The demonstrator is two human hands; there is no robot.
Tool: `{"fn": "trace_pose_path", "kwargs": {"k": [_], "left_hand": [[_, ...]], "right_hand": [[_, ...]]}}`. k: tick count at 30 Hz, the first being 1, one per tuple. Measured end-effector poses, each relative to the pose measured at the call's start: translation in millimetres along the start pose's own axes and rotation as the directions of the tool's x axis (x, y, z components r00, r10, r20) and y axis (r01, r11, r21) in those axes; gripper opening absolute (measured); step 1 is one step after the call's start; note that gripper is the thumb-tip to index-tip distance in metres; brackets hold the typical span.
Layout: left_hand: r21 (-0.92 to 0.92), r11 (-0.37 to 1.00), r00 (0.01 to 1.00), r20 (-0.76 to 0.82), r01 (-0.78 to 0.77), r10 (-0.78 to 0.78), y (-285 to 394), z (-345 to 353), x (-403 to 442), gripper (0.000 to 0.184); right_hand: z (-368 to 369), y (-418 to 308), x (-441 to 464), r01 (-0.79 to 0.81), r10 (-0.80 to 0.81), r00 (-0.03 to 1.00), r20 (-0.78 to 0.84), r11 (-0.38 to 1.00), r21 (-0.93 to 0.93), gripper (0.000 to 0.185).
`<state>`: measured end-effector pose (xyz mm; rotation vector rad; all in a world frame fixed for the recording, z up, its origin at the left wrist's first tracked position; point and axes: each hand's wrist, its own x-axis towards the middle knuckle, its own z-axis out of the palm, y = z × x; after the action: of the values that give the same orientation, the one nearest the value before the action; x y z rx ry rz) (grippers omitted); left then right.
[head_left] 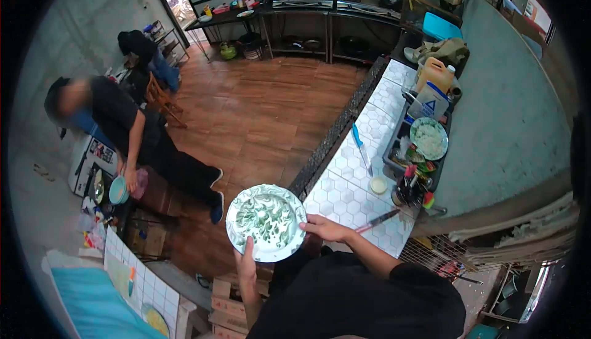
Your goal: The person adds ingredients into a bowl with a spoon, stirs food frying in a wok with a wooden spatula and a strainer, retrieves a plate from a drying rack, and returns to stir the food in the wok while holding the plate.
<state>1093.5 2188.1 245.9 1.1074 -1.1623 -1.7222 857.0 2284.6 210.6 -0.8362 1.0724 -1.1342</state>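
A round white plate with a green marbled pattern [266,222] is held out in front of my body, over the floor beside the tiled counter. My left hand [246,264] grips its near edge, with the thumb lying on the upper face. At the right edge, my right hand [326,227] pinches the rim, fingers partly hidden beneath. No food can be made out on the plate. On the counter to the right lie a knife with a dark blade [378,221] and a blue-handled knife [362,148].
The white hexagon-tiled counter [345,182] bears a black tray [394,148] with a bowl of rice [429,139], bottles and packets. A co-worker [129,123] at the left handles a turquoise bowl [119,189]. Stoves [301,3] line the back wall. Cardboard boxes [229,308] stand below.
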Motion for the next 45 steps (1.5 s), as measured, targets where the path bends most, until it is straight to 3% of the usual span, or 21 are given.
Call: {"fn": "trace_pose_path", "kwargs": {"k": [2, 6, 8, 9, 11, 15, 18, 21, 23, 24, 26, 28, 30, 31, 33, 35, 37, 40, 42, 43, 45], "left_hand": [[-0.145, 0.986, 0.996, -0.030, 0.080, -0.085, -1, -16, 47, 0.054], [-0.112, 0.993, 0.999, 0.018, 0.042, -0.040, 11, -35, 146, 0.053], [0.052, 0.996, 0.997, -0.004, 0.076, -0.076, 33, -42, 199, 0.053], [0.049, 0.998, 0.995, 0.084, 0.042, -0.046, 48, -43, 224, 0.052], [0.185, 0.982, 0.993, 0.105, 0.038, -0.058, 83, -47, 265, 0.051], [0.212, 0.977, 0.967, 0.248, 0.009, -0.063, 114, -57, 349, 0.045], [0.225, 0.974, 0.928, 0.368, -0.036, -0.051, 113, -51, 408, 0.045], [0.253, 0.953, 0.891, 0.373, 0.169, -0.257, 113, -22, 447, 0.046], [0.255, 0.963, 0.863, 0.462, 0.091, -0.204, 100, -2, 479, 0.047], [0.313, 0.935, 0.839, 0.451, 0.169, -0.303, 115, 18, 486, 0.049], [0.316, 0.927, 0.789, 0.508, 0.202, -0.346, 101, 44, 506, 0.052], [0.359, 0.916, 0.807, 0.479, 0.180, -0.346, 109, 62, 551, 0.054], [0.226, 0.937, 0.829, 0.442, 0.268, -0.343, 86, 68, 601, 0.055], [0.141, 0.962, 0.845, 0.460, 0.235, -0.274, 68, 69, 633, 0.055], [0.126, 0.957, 0.887, 0.359, 0.261, -0.289, 85, 95, 665, 0.056], [0.109, 0.960, 0.916, 0.290, 0.256, -0.277, 91, 114, 699, 0.057], [-0.176, 0.902, 0.885, 0.339, 0.394, -0.320, 98, 128, 726, 0.060], [-0.304, 0.878, 0.911, 0.306, 0.370, -0.277, 75, 133, 774, 0.061], [-0.389, 0.863, 0.939, 0.244, 0.322, -0.240, 53, 138, 812, 0.063], [-0.413, 0.861, 0.950, 0.220, 0.297, -0.222, 43, 144, 831, 0.064], [-0.467, 0.834, 0.952, 0.225, 0.293, -0.208, 28, 155, 876, 0.064]], "right_hand": [[-3, 3, 42, -0.062, 0.059, 0.997, 0.045, 0.996, 0.066, 0.034], [-18, -1, 134, -0.050, 0.043, 0.996, 0.074, 0.994, 0.096, 0.038], [-26, -3, 187, -0.083, 0.083, 0.997, 0.008, 0.989, 0.122, 0.041], [-25, -5, 214, -0.059, 0.063, 0.998, -0.010, 0.971, 0.231, 0.047], [-27, -18, 261, 0.030, -0.028, 0.999, -0.044, 0.999, 0.035, 0.052], [-32, -42, 318, -0.006, 0.011, 0.999, -0.038, 0.991, 0.133, 0.060], [-35, -66, 341, 0.017, 0.041, 0.981, -0.189, 0.954, 0.299, 0.060], [-57, -70, 351, 0.042, 0.212, 0.898, -0.385, 0.830, 0.555, 0.058], [-79, -80, 363, 0.190, 0.150, 0.840, -0.522, 0.819, 0.541, 0.056], [-89, -93, 370, 0.253, 0.109, 0.830, -0.547, 0.800, 0.544, 0.055], [-121, -97, 374, 0.337, 0.047, 0.829, -0.557, 0.752, 0.566, 0.055], [-155, -115, 415, 0.330, 0.023, 0.828, -0.560, 0.788, 0.520, 0.056], [-185, -139, 444, 0.235, 0.049, 0.850, -0.525, 0.857, 0.459, 0.057], [-216, -126, 468, 0.149, 0.072, 0.871, -0.486, 0.904, 0.401, 0.056], [-247, -161, 507, 0.132, -0.052, 0.885, -0.462, 0.981, 0.142, 0.056], [-274, -201, 546, 0.080, -0.045, 0.907, -0.418, 0.995, 0.065, 0.054], [-297, -237, 581, -0.025, 0.028, 0.925, -0.378, 1.000, 0.015, 0.055], [-326, -259, 626, 0.085, -0.101, 0.937, -0.334, 0.994, -0.063, 0.042], [-354, -255, 653, -0.023, -0.002, 0.926, -0.378, 0.998, -0.063, 0.037], [-372, -258, 660, -0.005, -0.033, 0.963, -0.268, 0.990, -0.142, 0.034], [-421, -223, 688, -0.007, -0.102, 0.955, -0.277, 0.930, -0.368, 0.034]]}}
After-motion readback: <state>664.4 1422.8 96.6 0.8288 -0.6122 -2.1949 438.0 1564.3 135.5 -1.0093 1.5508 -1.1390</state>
